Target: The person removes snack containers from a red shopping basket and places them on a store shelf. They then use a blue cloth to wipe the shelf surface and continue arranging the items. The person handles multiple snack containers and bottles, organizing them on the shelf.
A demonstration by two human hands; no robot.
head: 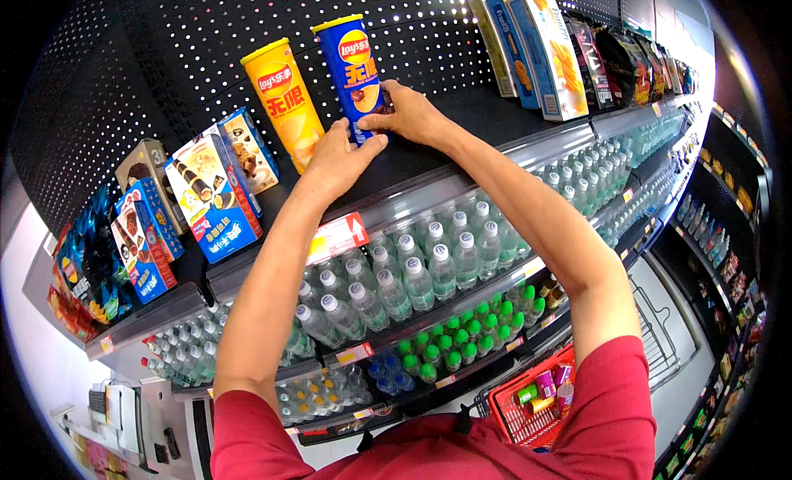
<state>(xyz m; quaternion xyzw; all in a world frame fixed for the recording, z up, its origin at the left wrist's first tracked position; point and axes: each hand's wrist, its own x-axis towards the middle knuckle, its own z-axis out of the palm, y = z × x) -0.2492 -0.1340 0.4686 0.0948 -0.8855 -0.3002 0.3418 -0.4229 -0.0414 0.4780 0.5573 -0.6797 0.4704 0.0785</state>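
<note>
A blue Lay's chip canister [350,71] with a yellow lid stands on the black top shelf [402,164]. My right hand [411,115] grips it from the right, its thumb across the front near the bottom. From the left, my left hand [340,161] holds the same canister low down, with the thumb in front of its base. Beside it on the left is a yellow Lay's canister [283,96], tilted in the view, its lower right part close behind my left hand. The canister's very bottom is partly covered by my fingers.
Snack boxes [213,195] and a dark chip bag [93,257] line the shelf's left; blue and white boxes [547,59] stand right. Bottled water [417,282] fills the shelf below, behind a clear front edge. A red shopping basket [526,418] with several goods sits low right.
</note>
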